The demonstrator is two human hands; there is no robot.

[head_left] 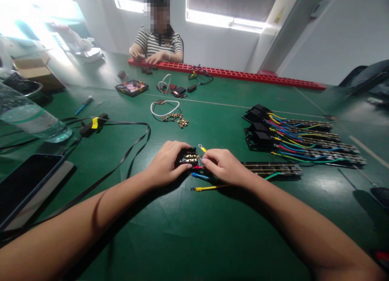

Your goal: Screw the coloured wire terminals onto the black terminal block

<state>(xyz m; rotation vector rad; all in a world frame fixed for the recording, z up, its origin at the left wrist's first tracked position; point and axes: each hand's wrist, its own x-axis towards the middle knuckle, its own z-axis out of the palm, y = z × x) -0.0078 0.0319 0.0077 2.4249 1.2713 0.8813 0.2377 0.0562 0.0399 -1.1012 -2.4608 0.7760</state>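
Observation:
My left hand (165,162) is closed around a small black terminal block (189,156) with metal contacts, thumb at its near side and fingers at its far side. At the block's right end, my right hand (223,164) is closed in a pinch; a bit of blue shows at its fingertips, apparently a wire. A yellow wire end with a ring lug (201,147) sticks up beyond those fingers. Red and blue wire ends (200,175) lie just below them, and a yellow wire (209,188) runs nearer to me. Behind my right hand extends a long black rail assembly (273,170), partly hidden.
Several wired black assemblies (304,139) lie at the right. Small brass screws (182,122) are piled beyond my hands near a white cable loop (165,111). A bottle (33,115), a phone (27,188) and a black cable (133,145) occupy the left. A person (158,46) sits opposite.

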